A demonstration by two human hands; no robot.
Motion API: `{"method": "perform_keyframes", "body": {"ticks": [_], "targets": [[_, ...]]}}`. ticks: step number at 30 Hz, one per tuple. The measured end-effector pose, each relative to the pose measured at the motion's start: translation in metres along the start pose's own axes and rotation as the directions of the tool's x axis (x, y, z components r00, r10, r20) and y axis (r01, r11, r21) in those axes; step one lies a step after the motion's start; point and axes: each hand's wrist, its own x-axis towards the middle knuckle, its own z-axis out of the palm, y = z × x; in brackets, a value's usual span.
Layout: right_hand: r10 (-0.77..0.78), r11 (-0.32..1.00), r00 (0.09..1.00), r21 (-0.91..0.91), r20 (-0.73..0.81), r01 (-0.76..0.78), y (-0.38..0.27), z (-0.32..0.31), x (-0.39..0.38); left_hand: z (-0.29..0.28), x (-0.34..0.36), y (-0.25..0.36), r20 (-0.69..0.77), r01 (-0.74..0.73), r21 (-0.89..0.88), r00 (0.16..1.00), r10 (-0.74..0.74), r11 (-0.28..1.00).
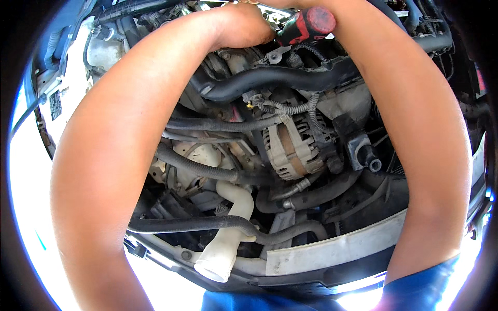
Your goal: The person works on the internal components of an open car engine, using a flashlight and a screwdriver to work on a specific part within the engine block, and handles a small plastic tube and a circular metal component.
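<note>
Grip undetermined: from my remote view, the left hand (pixel 248 27) curves at top centre with its fingers hidden, and the right hand (pixel 288 3) is mostly cropped by the upper edge, so I cannot tell whether either is clasped or loose. One red-and-black tool (pixel 311 26) lies at upper centre-right, between the hands and the right forearm (pixel 415 98), its round end toward me; its dark part meets or nearly meets the left hand. The two forearms, the left one (pixel 114 119) included, bow outward, presumably to reach over the bay. I count one alternator (pixel 293 145) at centre, one thick hose (pixel 290 78) above it, and one white neck (pixel 239 207) at lower centre, its mouth facing the lower edge, probably for easy filling. One thinner hose (pixel 181 225) crosses the neck.
</note>
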Motion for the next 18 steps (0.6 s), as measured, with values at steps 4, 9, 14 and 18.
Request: {"method": "perform_keyframes", "body": {"ticks": [4, 9, 14, 18], "targets": [[0.056, 0.998, 0.998, 0.031, 0.024, -0.057, -0.005, -0.002, 0.000, -0.012, -0.014, 0.016, 0.111, -0.103, 0.271, 0.991, 0.075, 0.957], [-0.002, 0.999, 1.000, -0.047, 0.005, 0.002, -0.010, 0.002, 0.004, -0.007, -0.004, -0.002, 0.228, -0.295, 0.553, 0.953, 0.199, 0.779], [0.180, 0.983, 0.982, -0.056, 0.060, -0.177, -0.023, -0.023, 0.003, -0.019, -0.006, 0.003, 0.255, -0.268, 0.372, 0.950, 0.179, 0.889], [0.242, 0.962, 0.970, -0.136, 0.011, -0.238, -0.040, -0.064, 0.000, -0.027, 0.004, -0.007, 0.285, -0.151, 0.184, 0.954, 0.094, 0.971]]}}
